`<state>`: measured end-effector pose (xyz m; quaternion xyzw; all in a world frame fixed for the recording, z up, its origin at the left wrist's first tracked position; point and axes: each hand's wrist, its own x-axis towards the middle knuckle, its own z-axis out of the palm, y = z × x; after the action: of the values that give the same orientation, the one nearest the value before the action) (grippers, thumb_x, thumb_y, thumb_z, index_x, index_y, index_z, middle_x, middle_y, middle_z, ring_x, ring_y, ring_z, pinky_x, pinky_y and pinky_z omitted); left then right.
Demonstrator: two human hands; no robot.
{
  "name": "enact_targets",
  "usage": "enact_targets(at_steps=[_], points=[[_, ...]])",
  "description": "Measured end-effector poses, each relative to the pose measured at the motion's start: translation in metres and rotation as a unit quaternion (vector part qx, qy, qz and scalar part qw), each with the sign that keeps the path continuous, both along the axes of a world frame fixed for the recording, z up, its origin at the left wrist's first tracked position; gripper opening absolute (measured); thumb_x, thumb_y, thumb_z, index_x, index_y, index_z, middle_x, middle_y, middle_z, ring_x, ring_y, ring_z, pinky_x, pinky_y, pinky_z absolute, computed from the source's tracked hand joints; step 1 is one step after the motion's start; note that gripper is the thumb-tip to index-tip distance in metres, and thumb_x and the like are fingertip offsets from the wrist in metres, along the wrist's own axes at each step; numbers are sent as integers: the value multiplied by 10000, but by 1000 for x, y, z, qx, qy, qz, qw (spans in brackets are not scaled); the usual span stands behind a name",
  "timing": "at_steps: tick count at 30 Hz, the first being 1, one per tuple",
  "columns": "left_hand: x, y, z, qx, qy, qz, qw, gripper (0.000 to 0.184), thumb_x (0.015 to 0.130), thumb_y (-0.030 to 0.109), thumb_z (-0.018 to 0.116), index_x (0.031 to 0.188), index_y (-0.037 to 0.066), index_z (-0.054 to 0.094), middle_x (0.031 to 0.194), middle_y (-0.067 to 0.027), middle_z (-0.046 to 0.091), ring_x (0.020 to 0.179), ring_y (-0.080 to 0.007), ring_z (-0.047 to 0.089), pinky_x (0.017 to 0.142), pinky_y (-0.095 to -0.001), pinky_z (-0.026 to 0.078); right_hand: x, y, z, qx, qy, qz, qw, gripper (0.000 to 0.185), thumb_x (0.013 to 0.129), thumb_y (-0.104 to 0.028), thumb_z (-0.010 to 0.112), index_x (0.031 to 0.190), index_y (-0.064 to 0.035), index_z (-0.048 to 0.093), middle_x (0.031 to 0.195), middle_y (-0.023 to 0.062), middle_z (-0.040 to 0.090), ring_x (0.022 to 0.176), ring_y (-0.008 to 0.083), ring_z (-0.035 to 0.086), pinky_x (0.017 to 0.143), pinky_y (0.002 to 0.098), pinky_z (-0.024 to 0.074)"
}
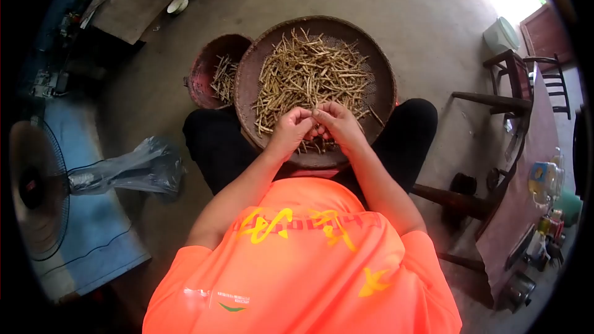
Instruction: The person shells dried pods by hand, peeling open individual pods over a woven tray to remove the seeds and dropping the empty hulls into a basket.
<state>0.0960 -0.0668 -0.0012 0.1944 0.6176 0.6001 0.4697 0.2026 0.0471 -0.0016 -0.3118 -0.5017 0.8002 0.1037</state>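
A wide round woven tray [247,80] lies across my knees, heaped with dry tan pods [309,74]. Over the near part of the heap my left hand [296,128] and my right hand [337,124] meet, thumbs and forefingers pinched close together. Whatever is between the fingertips is too small to make out. More pods show below the hands. Behind the tray's left edge stands a reddish basket [201,77] with a smaller pile of broken pods or shells [224,77] in it.
On the left are a fan [37,188], a plastic bag [133,170] and a blue-topped table [102,235]. A wooden chair [516,80], a pale bucket [501,36] and a table with jars [501,235] stand at the right. A bowl [177,4] is at the upper left.
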Motion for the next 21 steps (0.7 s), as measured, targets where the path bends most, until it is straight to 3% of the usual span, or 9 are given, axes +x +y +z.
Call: enact_targets(at_steps=[7, 13, 17, 21], points=[[11, -12, -7, 4, 16, -93, 996, 117, 872, 130, 584, 931, 29, 579, 724, -20, 589, 613, -81, 545, 558, -214, 433, 22, -9, -15, -29, 1, -31, 999, 106, 863, -185, 611, 858, -82, 587, 686, -14, 578, 539, 56, 524, 467, 185, 420], [7, -23, -30, 15, 13, -92, 996, 101, 847, 130, 613, 887, 40, 590, 716, -11, 588, 604, -80, 546, 532, -215, 430, 29, -22, -26, -95, 35, -24, 995, 120, 863, -162, 611, 930, -65, 588, 716, 18, 601, 590, 90, 581, 488, 203, 464], [11, -33, -37, -2, -4, -71, 997, 109, 840, 96, 638, 903, 10, 618, 772, -30, 631, 621, -83, 575, 581, -207, 469, 28, -30, -29, -49, -59, 0, 997, 96, 875, -160, 585, 914, -73, 576, 734, 5, 596, 594, 76, 562, 504, 199, 471], [15, -37, -33, -14, 30, -47, 998, 88, 836, 97, 645, 850, 12, 626, 727, -19, 629, 609, -68, 568, 567, -203, 458, 23, -36, -34, 12, -78, 4, 997, 130, 882, -177, 574, 879, -48, 570, 720, 8, 591, 578, 76, 550, 499, 197, 462]])
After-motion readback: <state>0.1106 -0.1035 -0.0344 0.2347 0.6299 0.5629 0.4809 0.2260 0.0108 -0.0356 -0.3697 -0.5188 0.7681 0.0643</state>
